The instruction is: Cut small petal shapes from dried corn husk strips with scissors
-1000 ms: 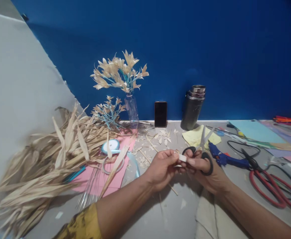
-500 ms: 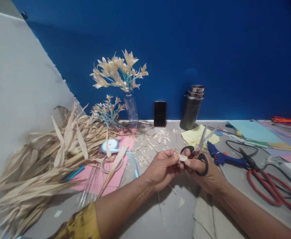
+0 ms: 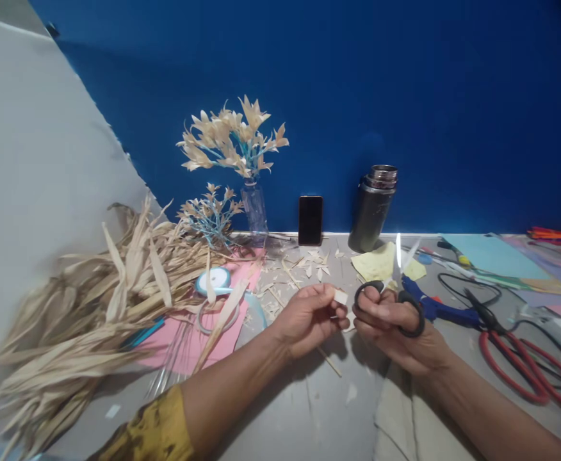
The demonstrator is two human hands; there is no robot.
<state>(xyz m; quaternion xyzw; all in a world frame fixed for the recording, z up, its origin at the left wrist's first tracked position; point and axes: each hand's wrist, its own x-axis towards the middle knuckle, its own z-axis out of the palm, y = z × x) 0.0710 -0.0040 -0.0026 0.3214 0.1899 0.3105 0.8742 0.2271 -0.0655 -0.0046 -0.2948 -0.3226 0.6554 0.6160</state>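
Observation:
Between the thumb and fingers of my left hand (image 3: pixel 307 320) is a small pale folded piece of corn husk (image 3: pixel 341 297). My right hand (image 3: pixel 396 330) has its fingers through the black handles of a pair of scissors (image 3: pixel 414 315). The blades stand apart and point up, away from the husk piece. Another pale scrap (image 3: pixel 350 322) shows between the two hands; whether a finger touches it I cannot tell. Beyond the hands, cut husk bits (image 3: pixel 315 264) lie scattered on the grey table (image 3: pixel 328 410).
At left lies a heap of dried husks (image 3: pixel 83 307), with ribbon (image 3: pixel 213 280) and wires (image 3: pixel 170 358) on pink paper. Husk flowers stand in a plastic bottle (image 3: pixel 255 214). A phone (image 3: pixel 310 221) and flask (image 3: pixel 373 208) are behind. Right: glue gun (image 3: pixel 446 312), red-handled shears (image 3: pixel 511 365).
My hands have moved apart from their earlier touching position. The scissors have turned more upright and shifted right, and the husk piece stays in my left hand.

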